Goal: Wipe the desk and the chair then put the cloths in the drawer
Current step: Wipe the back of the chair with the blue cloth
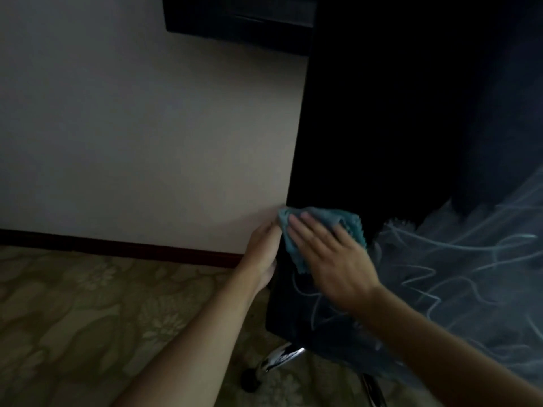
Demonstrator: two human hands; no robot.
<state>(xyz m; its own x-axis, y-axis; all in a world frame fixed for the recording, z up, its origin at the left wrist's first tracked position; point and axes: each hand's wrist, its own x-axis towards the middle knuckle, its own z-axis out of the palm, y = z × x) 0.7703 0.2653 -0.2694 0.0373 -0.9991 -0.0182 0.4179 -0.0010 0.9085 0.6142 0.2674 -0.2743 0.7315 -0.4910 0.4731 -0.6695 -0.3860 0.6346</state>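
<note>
**Chair back under wipe, cloth pressed by right hand**

Lighting is dim and the moving parts show motion blur.

The black chair (367,136) fills the centre and upper right of the frame, its tall dark back presented to the camera. Its left edge runs from upper centre down to lower centre. A chrome base leg (279,358) with a dark caster (249,380) shows at lower centre, standing on the floral-patterned carpet (88,312).

The teal cloth (320,230), a nubby microfibre type, lies bunched against the chair back near its left edge, just right of centre frame. The right hand (329,257) lies flat over the cloth with fingers extended and spread, palm bearing down on it; it presses rather than clutches the cloth. The left hand (264,251) is at the chair's left edge, immediately beside the cloth, fingers curled around that edge; its fingertips are hidden behind the edge, so the firmness of the grip cannot be confirmed. The two hands are close together, nearly touching at the cloth's left corner.

A sheer fabric with pale swirling stitching (458,259) drapes at the right of the frame, overlapping the chair's lower part. A plain pale wall (132,127) occupies the left half, ending in a dark reddish skirting board (117,245). A dark fixture (238,19) sits at top centre; its nature cannot be determined.
</note>
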